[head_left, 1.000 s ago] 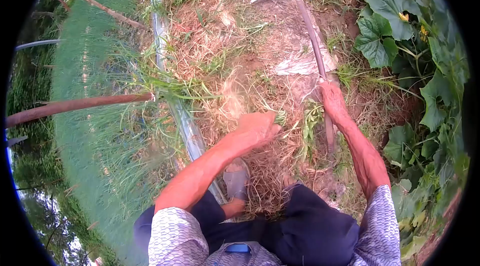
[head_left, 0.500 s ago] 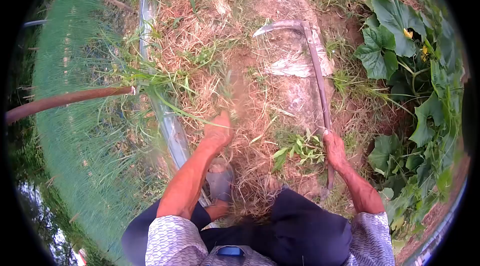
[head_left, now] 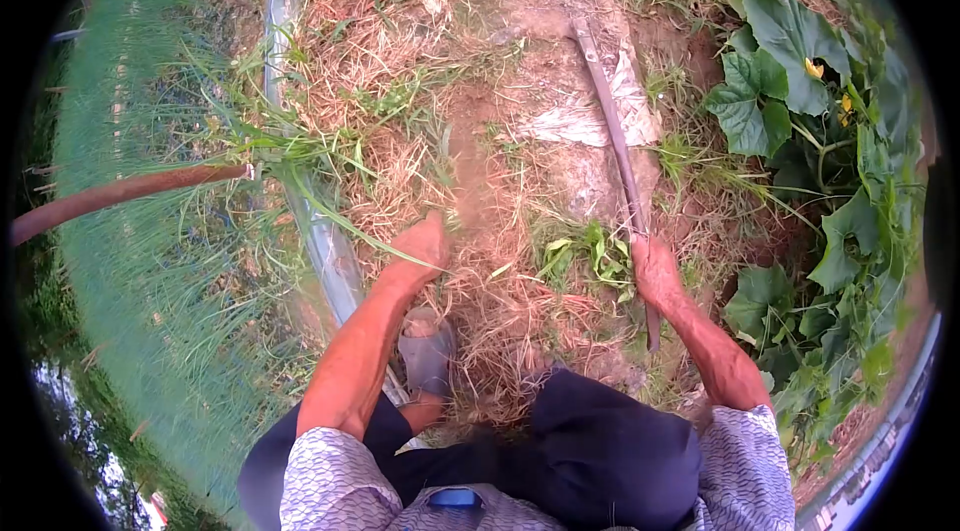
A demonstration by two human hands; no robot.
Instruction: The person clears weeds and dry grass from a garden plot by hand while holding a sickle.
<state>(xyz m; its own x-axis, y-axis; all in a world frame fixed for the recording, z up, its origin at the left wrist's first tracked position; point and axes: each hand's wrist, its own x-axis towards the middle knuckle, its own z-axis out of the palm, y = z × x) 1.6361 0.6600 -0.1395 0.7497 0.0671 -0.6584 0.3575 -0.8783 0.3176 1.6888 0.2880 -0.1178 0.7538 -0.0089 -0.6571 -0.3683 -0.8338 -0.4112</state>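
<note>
Holds in the right hand a sickle by its wooden handle, closed around the lower part. Leaves a short end of the handle sticking out behind this hand, toward the knees. Points the long part forward and a little to the left, across a pale torn sheet on the ground. Cannot tell about contact between handle and sheet. Cannot see the blade clearly, because of blur at the far end.

Has the left hand low over dry grass, well apart from the sickle, with its back turned up. Cannot tell the state of this hand, wide or narrow, nor about any grass inside it.

Has just beside the right hand, on its left side, a small leafy plant. Places a grey sandal near a shiny strip along the ground. Has beyond this strip green netting, with a brown pole across it. Has on the right side a large-leaved vine, with a yellow flower among the leaves. Wears dark trousers and a patterned shirt.
</note>
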